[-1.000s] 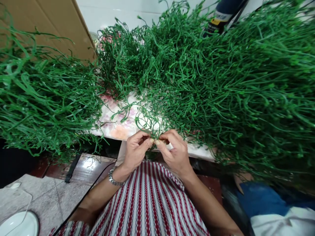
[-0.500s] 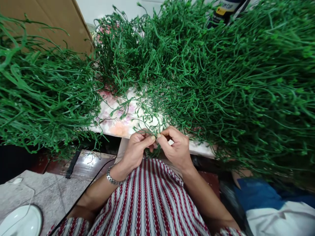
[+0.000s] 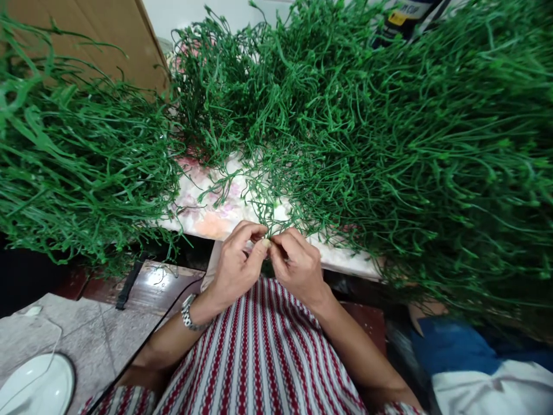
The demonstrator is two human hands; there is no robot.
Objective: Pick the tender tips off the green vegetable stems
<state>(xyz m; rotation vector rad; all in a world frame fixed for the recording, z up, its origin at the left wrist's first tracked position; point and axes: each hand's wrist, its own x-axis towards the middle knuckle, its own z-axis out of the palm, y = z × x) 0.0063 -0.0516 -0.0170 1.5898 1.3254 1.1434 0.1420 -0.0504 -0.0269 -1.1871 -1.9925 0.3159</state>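
fingers [image 3: 248, 230] partly hide the pinched green stems [image 3: 270, 227].

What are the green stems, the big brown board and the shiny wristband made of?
Green stems: maybe soft plastic, going by their even green and slight shine, though real plant can't be ruled out.
Brown board: probably cardboard; it looks tan, dull and flat, with a straight edge.
Wristband: most likely polished metal, since its silvery links glint.
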